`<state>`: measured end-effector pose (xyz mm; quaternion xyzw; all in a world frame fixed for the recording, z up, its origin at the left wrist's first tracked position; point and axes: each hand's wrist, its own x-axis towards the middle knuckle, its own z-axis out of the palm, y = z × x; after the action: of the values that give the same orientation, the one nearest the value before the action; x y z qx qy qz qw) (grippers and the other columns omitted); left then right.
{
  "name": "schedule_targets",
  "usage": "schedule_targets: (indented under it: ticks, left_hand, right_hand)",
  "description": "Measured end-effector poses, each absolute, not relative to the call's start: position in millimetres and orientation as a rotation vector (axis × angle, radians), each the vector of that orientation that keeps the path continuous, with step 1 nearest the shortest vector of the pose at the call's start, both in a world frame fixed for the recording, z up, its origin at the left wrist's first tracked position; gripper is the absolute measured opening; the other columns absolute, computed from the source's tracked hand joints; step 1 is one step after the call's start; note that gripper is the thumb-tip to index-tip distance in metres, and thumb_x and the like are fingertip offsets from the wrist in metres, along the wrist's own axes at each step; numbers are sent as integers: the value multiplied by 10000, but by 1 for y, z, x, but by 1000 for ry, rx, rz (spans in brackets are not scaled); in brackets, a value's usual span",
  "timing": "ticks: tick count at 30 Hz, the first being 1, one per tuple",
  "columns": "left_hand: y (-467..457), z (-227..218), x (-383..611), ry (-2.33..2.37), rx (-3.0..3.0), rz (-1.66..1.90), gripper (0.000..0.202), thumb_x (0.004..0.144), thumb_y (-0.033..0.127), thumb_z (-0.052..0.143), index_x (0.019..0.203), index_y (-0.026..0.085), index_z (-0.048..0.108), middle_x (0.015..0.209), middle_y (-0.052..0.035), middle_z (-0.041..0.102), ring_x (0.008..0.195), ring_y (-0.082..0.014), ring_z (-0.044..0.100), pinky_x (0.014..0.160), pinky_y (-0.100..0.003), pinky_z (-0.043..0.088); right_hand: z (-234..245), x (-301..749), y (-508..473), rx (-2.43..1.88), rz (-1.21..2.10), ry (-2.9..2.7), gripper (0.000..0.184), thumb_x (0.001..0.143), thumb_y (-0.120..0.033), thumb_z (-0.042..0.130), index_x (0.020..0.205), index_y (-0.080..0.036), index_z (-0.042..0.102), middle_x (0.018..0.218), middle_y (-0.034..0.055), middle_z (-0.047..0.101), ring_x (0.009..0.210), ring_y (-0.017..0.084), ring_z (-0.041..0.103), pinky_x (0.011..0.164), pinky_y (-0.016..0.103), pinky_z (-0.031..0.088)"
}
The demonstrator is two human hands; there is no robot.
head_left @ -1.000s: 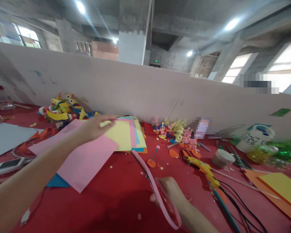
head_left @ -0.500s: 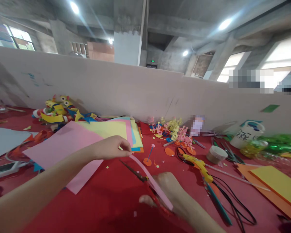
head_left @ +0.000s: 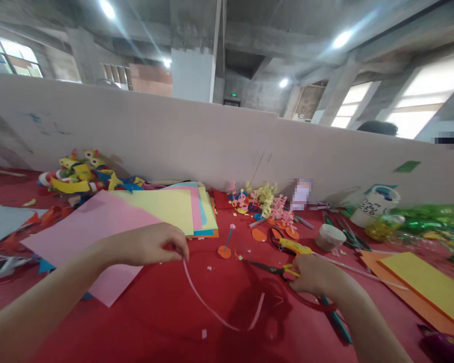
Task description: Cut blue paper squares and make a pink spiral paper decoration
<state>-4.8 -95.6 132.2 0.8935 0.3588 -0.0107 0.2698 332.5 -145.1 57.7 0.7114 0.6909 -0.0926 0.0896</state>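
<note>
My left hand point(head_left: 168, 244) is closed, thumb and fingers pinching one end of a narrow pink paper strip point(head_left: 208, 307). The strip curves down over the red table and bends up at its free end. In my right hand point(head_left: 312, 275) are scissors point(head_left: 267, 267), their dark blades pointing left and apart from the strip; the fingers hide part of the handles. Beyond the blades stands a blue stick point(head_left: 229, 237) with a pink tip on an orange paper disc point(head_left: 224, 253). A pink sheet point(head_left: 87, 227) lies under and beside my left forearm.
Coloured sheets point(head_left: 170, 206) are stacked at the back. Several pink and yellow curled-paper pieces point(head_left: 268, 201) stand near the partition point(head_left: 174, 136). A yellow glue gun point(head_left: 293, 246), a small tub point(head_left: 330, 237) and a white container point(head_left: 374, 204) are on the right, with orange and yellow sheets point(head_left: 427, 282).
My right hand has moved right with the scissors, away from the strip. My left hand has shifted left and slightly down, and the strip now hangs in a curve. The view has turned slightly.
</note>
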Motion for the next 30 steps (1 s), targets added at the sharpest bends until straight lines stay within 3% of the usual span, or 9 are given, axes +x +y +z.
schedule_targets:
  ticks: [4, 7, 13, 16, 19, 22, 27, 30]
  left_hand:
    - [-100, 132, 8, 864, 2342, -48, 186, 763, 180, 553, 855, 218, 710, 873, -5, 713, 832, -156, 618, 747, -219, 425]
    - [-100, 131, 21, 796, 2297, -17, 151, 749, 177, 574, 829, 202, 700, 829, 0, 711, 799, -150, 624, 727, -211, 435]
    - [-96, 96, 47, 801, 2238, 134, 148, 741, 200, 563, 802, 181, 697, 820, -19, 704, 789, -170, 630, 713, -230, 446]
    - [-94, 69, 58, 859, 2175, 245, 148, 728, 235, 568, 762, 177, 699, 741, -18, 695, 720, -175, 628, 654, -234, 447]
    - [-92, 53, 64, 945, 2155, 323, 158, 716, 253, 569, 749, 172, 701, 718, -22, 694, 682, -178, 620, 616, -240, 438]
    - [-86, 49, 63, 976, 2074, 333, 165, 691, 295, 603, 741, 172, 700, 717, -26, 700, 676, -188, 627, 603, -249, 443]
    - [-62, 36, 57, 1024, 1864, 547, 268, 638, 383, 657, 783, 161, 697, 793, -51, 725, 763, -219, 651, 704, -297, 485]
    - [-49, 19, 61, 1121, 1820, 721, 344, 613, 390, 672, 855, 146, 693, 872, -84, 730, 830, -244, 655, 789, -347, 484]
  right_hand:
    - [46, 335, -127, 2180, -198, 1897, 290, 762, -345, 517, 831, -123, 691, 867, 162, 689, 805, 265, 650, 589, 286, 394]
    - [36, 322, -116, 2236, -103, 1991, 332, 794, -397, 512, 874, -120, 677, 921, 174, 681, 884, 283, 639, 666, 306, 420]
    - [42, 294, -118, 2318, -194, 2216, 248, 863, -271, 467, 913, -127, 662, 955, 144, 683, 910, 246, 622, 764, 312, 430]
    - [42, 281, -128, 2053, -942, 2651, 246, 851, -352, 502, 932, -173, 651, 917, 75, 692, 835, 192, 633, 724, 272, 461]
    - [33, 270, -134, 1698, -1684, 2600, 175, 781, -333, 584, 810, -169, 640, 684, 18, 662, 614, 139, 617, 558, 218, 462]
    - [34, 269, -136, 1762, -1961, 2407, 152, 757, -290, 605, 688, -154, 606, 516, -29, 565, 453, 87, 537, 461, 182, 422]
    - [59, 274, -142, 1415, -2654, 2057, 288, 699, -413, 674, 744, -134, 617, 489, -39, 564, 397, 70, 531, 411, 155, 400]
    - [53, 271, -140, 1576, -2639, 2054, 295, 708, -417, 658, 787, -137, 607, 460, -54, 551, 377, 77, 528, 393, 155, 398]
